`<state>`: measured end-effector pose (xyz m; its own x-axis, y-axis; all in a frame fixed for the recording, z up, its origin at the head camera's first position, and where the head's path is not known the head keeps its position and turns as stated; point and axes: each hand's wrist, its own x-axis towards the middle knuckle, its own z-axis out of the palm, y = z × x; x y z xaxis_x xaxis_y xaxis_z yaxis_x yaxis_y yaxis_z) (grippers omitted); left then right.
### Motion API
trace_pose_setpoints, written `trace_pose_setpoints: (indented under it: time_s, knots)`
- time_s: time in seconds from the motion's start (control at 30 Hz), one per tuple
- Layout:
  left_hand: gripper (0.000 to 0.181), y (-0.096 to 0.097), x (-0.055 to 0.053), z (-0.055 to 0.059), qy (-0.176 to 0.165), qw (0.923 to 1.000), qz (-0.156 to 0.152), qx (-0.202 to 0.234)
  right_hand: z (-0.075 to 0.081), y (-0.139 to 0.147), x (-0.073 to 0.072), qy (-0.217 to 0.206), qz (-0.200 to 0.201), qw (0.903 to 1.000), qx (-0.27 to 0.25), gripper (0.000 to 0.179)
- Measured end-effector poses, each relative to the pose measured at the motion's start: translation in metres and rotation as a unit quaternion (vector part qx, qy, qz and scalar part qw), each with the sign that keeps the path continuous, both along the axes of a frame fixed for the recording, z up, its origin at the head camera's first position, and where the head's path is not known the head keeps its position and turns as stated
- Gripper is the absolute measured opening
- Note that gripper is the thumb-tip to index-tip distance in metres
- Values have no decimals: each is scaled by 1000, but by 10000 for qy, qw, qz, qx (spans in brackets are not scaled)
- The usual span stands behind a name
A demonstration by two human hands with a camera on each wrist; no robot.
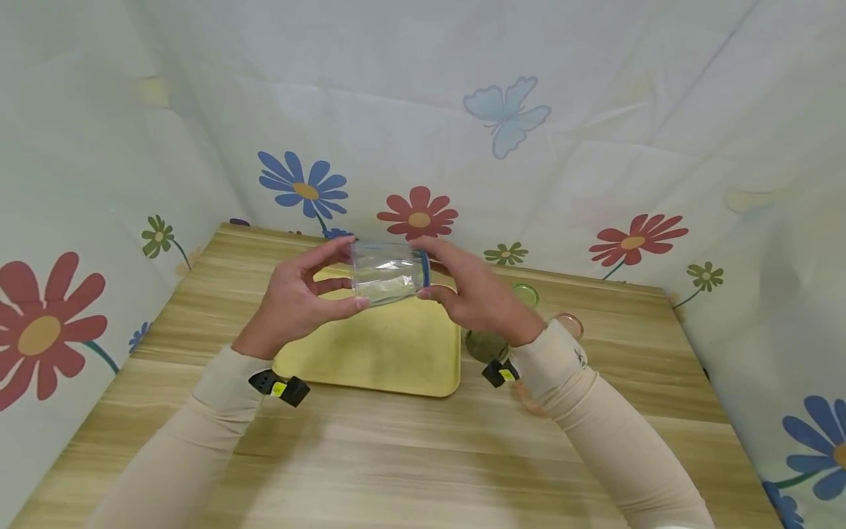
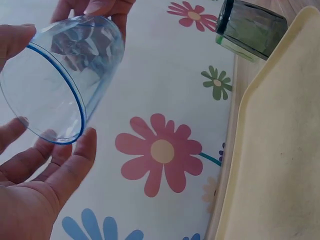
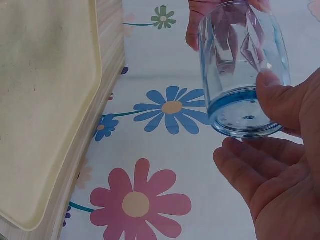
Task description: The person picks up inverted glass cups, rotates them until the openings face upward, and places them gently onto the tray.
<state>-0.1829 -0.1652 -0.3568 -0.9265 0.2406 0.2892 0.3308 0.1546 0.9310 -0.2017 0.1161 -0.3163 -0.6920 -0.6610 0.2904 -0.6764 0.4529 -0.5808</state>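
Between both hands a clear bluish drinking glass lies on its side, raised above a yellow tray. My left hand grips the glass at its open rim, thumb on one side and fingers on the other. At the thick blue base, my right hand pinches the glass between thumb and fingers. The left wrist view looks into the mouth of the glass; its faceted wall shows the other hand's fingers through it. Nothing is seen inside the glass in the right wrist view.
Right of the tray stand a dark grey-green glass, a green-rimmed glass and a pinkish-rimmed glass, partly hidden by the right arm. The wooden table meets a flower-printed cloth at its back and sides.
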Motion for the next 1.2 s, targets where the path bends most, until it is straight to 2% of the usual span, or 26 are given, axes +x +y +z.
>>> trace_pose_setpoints:
  time_s: [0.23, 0.47, 0.6, 0.67, 0.9, 1.0, 1.1, 1.2]
  knots:
    - [81, 3, 0, 9, 39, 9973, 262, -687, -2, -3, 1, 516, -439, 9931, 960, 74]
    - [82, 10, -1, 14, 381, 9900, 455, -1280, -6, -16, 7, 1405, -281, 9847, 993, 81]
    - [80, 13, 1, 16, 482, 9845, 504, -1611, -8, -30, 17, 2026, -172, 9734, 1057, 80]
    - [79, 15, 1, 16, 516, 9824, 511, -1723, -10, -37, 23, 2284, -240, 9672, 1086, 80]
    - [81, 21, 3, 20, 752, 9697, 707, -2215, -18, -53, 32, 2997, -955, 9426, 1125, 72]
    - [86, 22, 4, 22, 645, 9665, 738, -2372, -19, -54, 33, 2949, -1066, 9440, 1028, 70]
    - [91, 21, 6, 25, 552, 9624, 717, -2563, -20, -53, 33, 2697, -1107, 9530, 828, 70]
    - [93, 20, 7, 27, 482, 9627, 621, -2590, -22, -51, 34, 2399, -1111, 9633, 468, 70]
